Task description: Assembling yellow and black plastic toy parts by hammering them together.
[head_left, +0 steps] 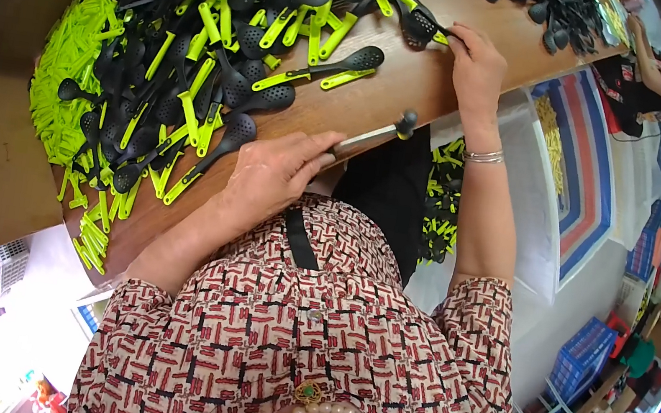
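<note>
My left hand (281, 167) is closed round a small hammer (370, 135) with a light shaft and dark head, held over the table's near edge. My right hand (477, 68) pinches the black stem of a slotted spoon (417, 28) at the pile's right end; a green handle piece shows by the fingertips. Between my hands and the pile lie a black slotted spoon with a green handle (316, 71) and a loose green handle piece (350, 79). Another slotted spoon (238, 133) rests just beyond my left hand.
Black utensils with green handles (239, 16) cover much of the wooden table (415, 83). Loose green pieces (71, 69) are heaped at left. More black utensil heads (543, 12) lie at the far right, near another person (648, 82). A striped sack (582, 191) stands beside my right arm.
</note>
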Demonstrator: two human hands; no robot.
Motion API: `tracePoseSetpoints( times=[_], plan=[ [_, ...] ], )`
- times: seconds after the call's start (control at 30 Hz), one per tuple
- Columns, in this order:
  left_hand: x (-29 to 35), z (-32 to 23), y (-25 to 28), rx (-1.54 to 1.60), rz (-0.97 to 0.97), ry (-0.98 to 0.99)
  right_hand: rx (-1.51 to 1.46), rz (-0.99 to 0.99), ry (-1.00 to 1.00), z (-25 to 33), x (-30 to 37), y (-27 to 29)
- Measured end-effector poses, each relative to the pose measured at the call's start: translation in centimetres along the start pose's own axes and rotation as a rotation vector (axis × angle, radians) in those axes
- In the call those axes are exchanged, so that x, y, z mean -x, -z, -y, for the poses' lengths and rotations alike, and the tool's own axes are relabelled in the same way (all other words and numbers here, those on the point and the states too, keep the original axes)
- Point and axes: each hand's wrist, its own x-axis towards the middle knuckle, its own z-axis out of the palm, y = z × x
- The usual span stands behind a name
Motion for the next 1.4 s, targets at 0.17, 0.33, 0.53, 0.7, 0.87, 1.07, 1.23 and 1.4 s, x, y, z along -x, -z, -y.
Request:
tracePoseSetpoints(
  times=[0.17,0.33,0.53,0.7,0.87,1.07,1.23,1.4],
  plan=[
    [-2.2,0.4,0.8,-0.263,-0.14,0.109,0.105,-0.056,0.065,2.0,3.1,3.0],
    [-2.7,2.1,1.3,-0.077,-0.259,0.139,0.352,-0.088,0.353,3.6,10.0,6.4],
    [-2.6,-0.9,0.8,-0.123,-0.184,-0.091,0.361,-0.021,0.261,6.1,15.0,6.6],
    [-1.7,-1.1,-1.1,-0.246,-0.252,-0.273,0.355,-0.02,0.235,6.8,15.9,6.9],
    [-1.9,-1.2,-0.1,-0.278,-0.284,-0.227,0.356,-0.01,0.216,6.7,16.2,7.1],
    [-1.9,-1.1,0.4,-0.451,-0.147,-0.154,0.347,0.002,0.16,6.7,16.7,7.7],
    [-2.3,-0.4,0.3,-0.317,-0.288,-0.214,0.331,0.003,0.139,6.7,16.8,7.4],
    [-2.0,0.4,-0.5,-0.434,-0.16,-0.13,0.362,0.004,0.155,6.8,16.7,7.2]
  ],
)
